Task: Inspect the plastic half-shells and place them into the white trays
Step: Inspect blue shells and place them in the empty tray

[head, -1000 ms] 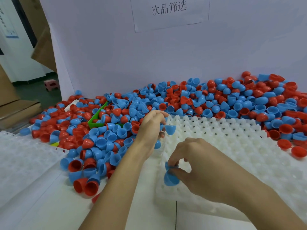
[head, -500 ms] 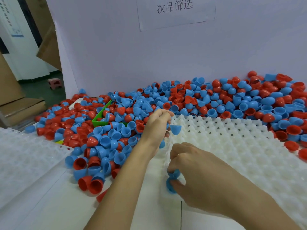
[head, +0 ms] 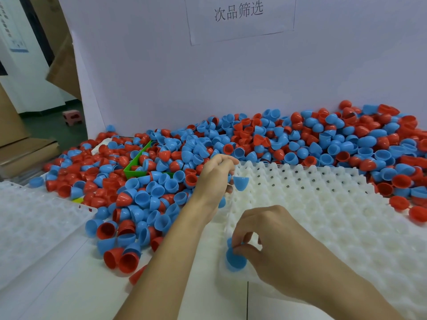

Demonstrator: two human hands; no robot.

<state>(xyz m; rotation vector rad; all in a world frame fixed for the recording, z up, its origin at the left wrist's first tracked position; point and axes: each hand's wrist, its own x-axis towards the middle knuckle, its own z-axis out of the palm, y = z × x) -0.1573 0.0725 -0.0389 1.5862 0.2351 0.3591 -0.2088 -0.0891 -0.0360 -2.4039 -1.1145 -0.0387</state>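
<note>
Against white backboard (head: 161,77), shell heap (head: 300,144)

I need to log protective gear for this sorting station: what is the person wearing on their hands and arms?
Nothing that shows. The left hand and the right hand are both bare, with no gloves, rings, watch or wristband. Both forearms are uncovered down to the bottom edge of the picture, and no sleeve comes into view.

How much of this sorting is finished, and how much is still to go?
Barely started. One blue half-shell sits in the white tray near the left hand; the other pockets in view look empty. The right hand pinches another blue shell at the tray's near corner. The big red and blue pile remains, and a second tray looks unfilled.
</note>
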